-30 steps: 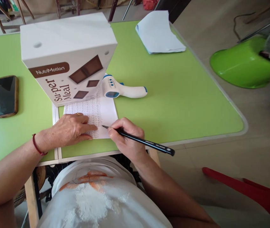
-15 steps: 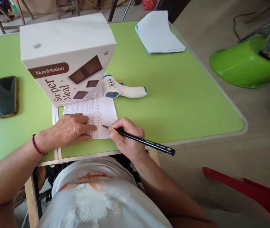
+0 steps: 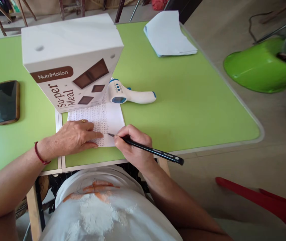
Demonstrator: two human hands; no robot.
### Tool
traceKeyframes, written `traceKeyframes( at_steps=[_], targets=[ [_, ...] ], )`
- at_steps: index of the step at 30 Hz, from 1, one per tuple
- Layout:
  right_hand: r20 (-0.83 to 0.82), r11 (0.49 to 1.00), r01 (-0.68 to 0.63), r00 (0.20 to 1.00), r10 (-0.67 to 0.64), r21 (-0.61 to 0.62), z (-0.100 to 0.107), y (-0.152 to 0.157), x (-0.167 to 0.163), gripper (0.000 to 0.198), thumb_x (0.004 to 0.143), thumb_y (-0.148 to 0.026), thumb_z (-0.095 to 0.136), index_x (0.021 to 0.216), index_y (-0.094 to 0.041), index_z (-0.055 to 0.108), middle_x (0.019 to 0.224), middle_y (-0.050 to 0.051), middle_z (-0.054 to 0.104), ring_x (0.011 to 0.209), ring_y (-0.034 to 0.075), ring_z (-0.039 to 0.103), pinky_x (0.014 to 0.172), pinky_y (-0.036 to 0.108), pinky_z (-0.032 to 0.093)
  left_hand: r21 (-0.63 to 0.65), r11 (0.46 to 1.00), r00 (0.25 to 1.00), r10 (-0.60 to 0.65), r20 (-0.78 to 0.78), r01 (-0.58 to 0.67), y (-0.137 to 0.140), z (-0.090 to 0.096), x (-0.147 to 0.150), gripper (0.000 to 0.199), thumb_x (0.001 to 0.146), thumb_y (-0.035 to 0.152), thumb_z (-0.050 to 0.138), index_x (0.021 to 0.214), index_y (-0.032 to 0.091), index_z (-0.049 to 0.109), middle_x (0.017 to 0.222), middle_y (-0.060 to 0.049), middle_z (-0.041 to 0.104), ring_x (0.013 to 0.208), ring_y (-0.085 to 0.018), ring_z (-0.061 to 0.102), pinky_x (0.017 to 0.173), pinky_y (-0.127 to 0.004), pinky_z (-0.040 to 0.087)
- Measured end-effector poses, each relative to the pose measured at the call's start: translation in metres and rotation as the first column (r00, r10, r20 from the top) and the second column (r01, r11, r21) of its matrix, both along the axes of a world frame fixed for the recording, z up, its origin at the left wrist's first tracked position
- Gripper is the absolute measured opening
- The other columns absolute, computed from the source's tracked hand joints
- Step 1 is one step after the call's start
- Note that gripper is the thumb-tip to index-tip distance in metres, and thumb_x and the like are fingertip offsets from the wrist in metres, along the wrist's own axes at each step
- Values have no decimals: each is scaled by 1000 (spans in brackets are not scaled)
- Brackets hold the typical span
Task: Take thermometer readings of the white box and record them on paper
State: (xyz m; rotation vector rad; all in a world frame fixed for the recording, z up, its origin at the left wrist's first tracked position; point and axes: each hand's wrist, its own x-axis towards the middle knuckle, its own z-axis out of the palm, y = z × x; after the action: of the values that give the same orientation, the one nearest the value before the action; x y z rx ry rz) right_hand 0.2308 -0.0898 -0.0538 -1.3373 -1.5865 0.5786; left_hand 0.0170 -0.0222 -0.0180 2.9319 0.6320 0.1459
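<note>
A black pen is pinched in my right hand, its tip at the sheet of paper beside rows of small handwriting. My left hand lies on the left part of that sheet, fingers stretched toward the pen tip and covering some of the writing. The far end of the paper is hidden by a white NutriMotion box that stands upright there. Right of the box, a white and blue infrared thermometer lies on its side, its head over the paper's far edge.
On the green table, a smartphone lies at the left and folded white paper at the far right. A green bin stands on the floor to the right, with a red object, perhaps a chair, nearer.
The pen's rear end has shifted slightly left and my right hand has tilted a little with it. My left hand, the box and the thermometer stay in place.
</note>
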Motion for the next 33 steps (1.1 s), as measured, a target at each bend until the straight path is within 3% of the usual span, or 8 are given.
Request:
traceKeyframes(
  at_steps=[7, 15, 18, 21, 23, 25, 29, 33],
  targets=[
    [-30, 985, 136, 991, -134, 104, 1, -5, 0, 17, 78, -16, 61, 70, -24, 48, 57, -7, 51, 48, 10, 47, 49, 23, 42, -23, 1000, 999, -9, 31, 10, 1, 0, -2, 35, 101, 44, 46, 116, 22, 70, 84, -5, 66, 70, -19, 62, 56, -28, 41],
    [509, 973, 17, 850, -136, 232, 35, 27, 34, 16, 84, -14, 53, 83, -22, 67, 80, 4, 69, 67, 16, 62, 59, 30, 48, 6, 999, 966, -41, 255, 41, 3, 12, -4, 27, 99, 32, 53, 80, 18, 66, 72, -3, 62, 63, -14, 59, 55, -27, 42],
    [726, 992, -57, 686, -42, 111, 46, 36, 40, 21, 85, -13, 51, 83, -19, 71, 82, 7, 70, 71, 19, 63, 57, 30, 41, 212, 968, 786, -29, 618, -131, 8, 21, -8, 15, 92, 25, 63, 78, 20, 59, 67, 2, 57, 56, -12, 51, 53, -26, 41],
    [834, 996, -66, 544, 92, -67, 52, 40, 37, 23, 85, -13, 50, 82, -16, 73, 82, 8, 70, 69, 19, 60, 54, 30, 33, 283, 847, 447, -62, 893, -449, 23, 23, -16, 21, 82, 32, 75, 82, 25, 55, 70, 4, 51, 60, -13, 48, 59, -30, 42],
    [856, 985, -47, 489, 167, -165, 52, 41, 34, 26, 85, -12, 49, 80, -16, 73, 80, 9, 69, 68, 19, 59, 53, 30, 29, 132, 815, 202, -19, 979, -565, 35, 20, -21, 42, 72, 54, 81, 92, 28, 55, 83, 2, 50, 73, -16, 52, 68, -34, 46],
    [855, 970, -49, 464, 233, -238, 49, 40, 32, 28, 85, -10, 47, 80, -16, 74, 79, 9, 68, 69, 19, 59, 54, 30, 28, -88, 854, 107, 166, 980, -514, 43, 13, -25, 66, 61, 67, 83, 105, 28, 53, 101, -2, 53, 91, -19, 58, 78, -37, 50],
    [827, 963, -88, 496, 265, -255, 38, 36, 36, 28, 85, -10, 48, 76, -18, 73, 75, 7, 66, 67, 18, 59, 54, 30, 29, -553, 795, 225, 602, 766, -249, 47, 2, -25, 81, 59, 60, 87, 120, 25, 48, 120, -9, 60, 112, -28, 63, 94, -45, 53],
    [780, 971, -179, 581, 234, -158, 30, 38, 48, 21, 81, -13, 54, 81, -21, 73, 72, 3, 66, 62, 17, 57, 52, 29, 32, -724, 669, 305, 734, 607, -169, 46, -2, -25, 78, 61, 50, 90, 122, 20, 52, 117, -10, 67, 107, -29, 67, 92, -45, 57]
  ],
)
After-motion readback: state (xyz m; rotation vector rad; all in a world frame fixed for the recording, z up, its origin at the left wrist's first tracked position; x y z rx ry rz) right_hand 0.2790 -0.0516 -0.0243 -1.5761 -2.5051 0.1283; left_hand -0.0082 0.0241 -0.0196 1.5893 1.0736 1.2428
